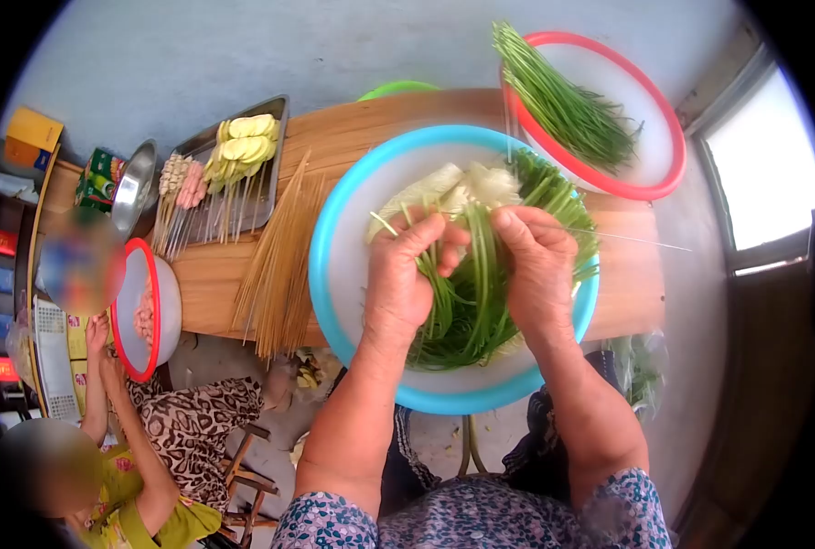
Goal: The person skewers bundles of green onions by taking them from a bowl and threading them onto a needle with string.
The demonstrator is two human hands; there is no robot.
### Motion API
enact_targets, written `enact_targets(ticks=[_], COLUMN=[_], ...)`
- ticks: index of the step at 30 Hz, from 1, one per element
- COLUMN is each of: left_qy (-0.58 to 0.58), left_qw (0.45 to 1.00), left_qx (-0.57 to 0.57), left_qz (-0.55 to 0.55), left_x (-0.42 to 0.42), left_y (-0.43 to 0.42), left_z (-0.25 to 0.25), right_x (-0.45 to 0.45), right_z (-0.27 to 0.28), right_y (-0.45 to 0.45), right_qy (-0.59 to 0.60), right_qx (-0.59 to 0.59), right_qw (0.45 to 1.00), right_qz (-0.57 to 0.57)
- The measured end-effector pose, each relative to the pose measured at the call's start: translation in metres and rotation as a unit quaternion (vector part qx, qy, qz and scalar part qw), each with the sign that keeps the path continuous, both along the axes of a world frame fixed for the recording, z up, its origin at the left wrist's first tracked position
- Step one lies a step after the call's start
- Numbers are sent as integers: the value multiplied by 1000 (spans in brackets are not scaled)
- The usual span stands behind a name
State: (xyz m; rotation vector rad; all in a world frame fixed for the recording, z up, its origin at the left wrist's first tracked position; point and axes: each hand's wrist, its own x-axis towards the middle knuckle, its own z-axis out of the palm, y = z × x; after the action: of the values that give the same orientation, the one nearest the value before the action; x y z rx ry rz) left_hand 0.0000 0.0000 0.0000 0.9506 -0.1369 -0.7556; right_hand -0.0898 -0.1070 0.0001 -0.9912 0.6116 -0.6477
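Skewers (284, 265) and red-rimmed basin (676, 146) beside blue-rimmed basin (321, 247), greens (482, 261) between fingers (515, 231).

Left grip (401, 274) pinches green stems (440, 295), right grip (537, 265) a thin skewer (636, 241), over a blue-rimmed basin (321, 247).

From my remote view, I have both arms reaching in over the near edge of the tabletop (629, 284), toward its right end. The left forearm (360, 393) and right forearm (579, 389) are bare, angling inward from patterned sleeves (327, 523) that begin around the elbows. My left hand (406, 270) is turned inward, thumb extended and fingers curled in a closed grip. My right hand (537, 265) faces it, thumb raised, fingers bent beneath in a pinch. The hands are near each other but apart, roughly level, with elbows spread wider than wrists.
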Motion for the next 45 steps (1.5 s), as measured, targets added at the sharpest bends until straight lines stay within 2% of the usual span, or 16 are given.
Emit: enact_targets(ticks=[2, 3, 4, 5, 7, 12, 22, 27, 39, 41, 45], left_qy=[23, 31, 27, 39, 19, -4, -21, 1, -19, -43, -31], left_qw=[1000, 999, 999, 999, 999, 999, 998, 997, 998, 998, 998], left_qx=[4, -41, -23, -13, 1, -34, -32, -62, -41, 5, -25], left_qz=[8, -11, -3, 15, -44, -41, -59, -52, -49, -46, -48], left_x=[-5, 1, 2, -1, 0, -2, 0, 1, 0, 0, 0], left_y=[-5, -10, -9, -6, 0, -1, 7, 12, 19, 18, 20], left_z=[2, -9, -3, 0, -3, -3, 6, 2, 4, 3, 4], right_x=[-2, 1, 2, 3, 2, 3, 3, 8, 6, 6, 7], right_z=[-4, -8, -1, -3, -5, -10, -3, 10, 1, -3, 5], right_y=[-4, -12, -11, -6, -4, -3, 2, 19, 18, 16, 19], right_qy=[38, 15, 6, -1, -21, -65, -60, -11, -28, -23, -31], right_qx=[-15, -13, 19, -4, 20, 26, -8, -20, -3, -3, -17], right_qw=[999, 1000, 999, 1000, 999, 996, 992, 999, 996, 995, 991], right_qz=[-27, -21, 25, 6, 27, 62, 113, 39, 90, 93, 129])
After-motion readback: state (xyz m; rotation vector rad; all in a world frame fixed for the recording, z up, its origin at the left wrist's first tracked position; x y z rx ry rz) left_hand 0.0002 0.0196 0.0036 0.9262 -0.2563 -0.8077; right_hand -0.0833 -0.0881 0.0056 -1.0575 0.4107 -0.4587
